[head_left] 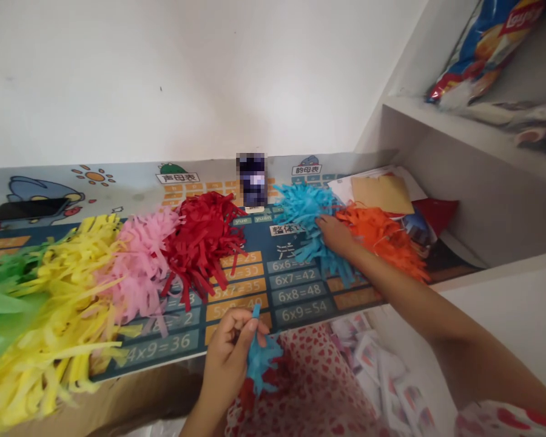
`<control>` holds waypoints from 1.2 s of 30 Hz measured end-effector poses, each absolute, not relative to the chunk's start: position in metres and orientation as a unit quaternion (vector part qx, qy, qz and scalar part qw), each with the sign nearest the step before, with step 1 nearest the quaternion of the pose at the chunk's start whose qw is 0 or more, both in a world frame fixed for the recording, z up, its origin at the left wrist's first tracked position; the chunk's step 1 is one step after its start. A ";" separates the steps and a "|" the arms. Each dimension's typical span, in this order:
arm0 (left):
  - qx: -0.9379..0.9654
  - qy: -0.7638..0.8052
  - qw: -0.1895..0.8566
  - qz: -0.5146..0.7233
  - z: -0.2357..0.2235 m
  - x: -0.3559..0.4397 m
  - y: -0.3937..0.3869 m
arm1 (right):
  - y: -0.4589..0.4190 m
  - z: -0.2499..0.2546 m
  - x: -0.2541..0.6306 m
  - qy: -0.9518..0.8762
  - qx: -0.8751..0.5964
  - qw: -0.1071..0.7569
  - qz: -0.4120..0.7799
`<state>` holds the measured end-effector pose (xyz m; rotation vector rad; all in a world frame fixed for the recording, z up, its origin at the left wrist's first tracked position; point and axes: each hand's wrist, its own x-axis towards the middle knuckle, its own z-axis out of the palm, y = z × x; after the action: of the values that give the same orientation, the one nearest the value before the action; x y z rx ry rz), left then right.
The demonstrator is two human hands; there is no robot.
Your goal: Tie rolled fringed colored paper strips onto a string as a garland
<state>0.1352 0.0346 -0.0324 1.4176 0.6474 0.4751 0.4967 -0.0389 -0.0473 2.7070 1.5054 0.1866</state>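
Observation:
Near the desk's front edge, my left hand (236, 340) pinches a small blue tissue-paper tassel (261, 364) by its twisted top. Its cut strips hang down over my lap. Farther back, my right hand (337, 235) rests on a pile of blue paper tassels (304, 206), its fingers closed on the strips. Part of those fingers is hidden. Against my right forearm lies an orange tassel pile (382, 233). Left of the blue pile are red tassels (204, 237), then pink tassels (141, 261), yellow tassels (73, 297) and green tassels (9, 297).
A phone with a blurred screen (253, 182) leans upright at the wall. Another dark phone (27, 209) lies at the back left. Papers and envelopes (382, 191) fill the right corner. A white shelf (473, 127) holding a chip bag (491, 48) overhangs the right. Packets (391, 382) sit below the desk.

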 end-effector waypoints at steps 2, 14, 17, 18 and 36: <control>0.636 0.283 0.686 0.212 -0.032 0.138 0.033 | -0.051 -0.046 0.512 0.453 0.888 0.028 0.072; 0.650 0.274 0.685 0.184 -0.027 0.144 0.030 | -0.084 -0.019 0.552 0.449 0.892 0.017 0.055; 0.634 0.277 0.698 0.181 -0.030 0.147 0.030 | -0.080 -0.002 0.535 0.454 0.887 -0.058 0.071; 0.628 0.280 0.703 0.179 -0.031 0.148 0.030 | -0.078 0.002 0.524 0.456 0.881 -0.090 0.093; 0.467 0.268 0.834 0.121 -0.036 0.161 0.030 | -0.044 -0.030 0.437 0.567 0.813 -0.046 -0.125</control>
<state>0.1613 0.0295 -0.0365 0.9901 0.5683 0.2572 0.4372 -0.0443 -0.0303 2.6320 1.8349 -0.4063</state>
